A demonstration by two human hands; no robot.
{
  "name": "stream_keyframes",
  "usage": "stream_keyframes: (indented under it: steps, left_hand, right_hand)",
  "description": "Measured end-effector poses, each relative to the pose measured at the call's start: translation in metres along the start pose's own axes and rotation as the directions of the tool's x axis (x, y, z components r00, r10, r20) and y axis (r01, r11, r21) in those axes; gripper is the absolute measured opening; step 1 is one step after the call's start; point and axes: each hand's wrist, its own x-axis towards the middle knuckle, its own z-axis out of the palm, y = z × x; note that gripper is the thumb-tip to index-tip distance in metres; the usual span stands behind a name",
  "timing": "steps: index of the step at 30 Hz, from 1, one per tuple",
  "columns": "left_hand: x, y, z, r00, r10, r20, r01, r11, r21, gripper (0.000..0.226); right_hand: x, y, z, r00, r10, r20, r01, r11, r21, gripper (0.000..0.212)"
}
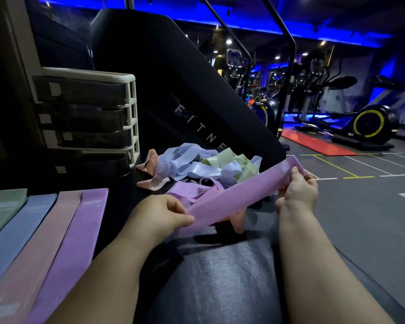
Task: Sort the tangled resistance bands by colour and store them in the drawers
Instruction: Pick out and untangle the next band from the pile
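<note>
Body in view: left hand, right hand, both bare. Forearms bare all the way to the bottom frame edge. Full, rounded forearms; short fingers. Upper arms out of frame.

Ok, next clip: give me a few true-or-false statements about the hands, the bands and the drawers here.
1. The left hand and the right hand hold one purple band stretched between them. True.
2. The drawer unit has its top drawer pulled out. False: all its drawers look pushed in.
3. A row of flat bands lies at the left, in the order green, blue, pink, purple. True.
4. The tangled pile holds only green bands. False: blue, green, pink and purple bands are mixed in it.
</note>
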Motion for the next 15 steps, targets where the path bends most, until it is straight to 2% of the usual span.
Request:
stream_keyframes:
  steps: [6, 10, 13, 15]
  left_hand:
    - [-0.002, 0.005, -0.004, 0.999, -0.041, 0.006, 0.042, 0.998, -0.042, 0.017]
    - [-0.009, 0.011, -0.006, 1.000, -0.011, 0.028, 0.012, 1.000, -0.028, 0.020]
    - [-0.019, 0.012, -0.009, 0.999, 0.042, 0.020, -0.041, 0.999, -0.025, 0.030]
    - [-0.028, 0.009, -0.015, 0.996, 0.050, 0.073, -0.047, 0.998, -0.030, 0.026]
  right_hand:
    - [0.001, -0.003, 0.001, 1.000, 0.019, -0.018, -0.019, 0.999, 0.036, 0.016]
    - [-0.001, -0.005, 0.003, 1.000, -0.001, -0.022, 0.002, 0.998, 0.064, 0.015]
    - [-0.003, -0.005, 0.002, 0.998, -0.047, -0.034, 0.048, 0.999, 0.016, 0.017]
    - [-0.007, -0.003, 0.001, 0.996, -0.084, -0.015, 0.083, 0.996, -0.034, 0.017]
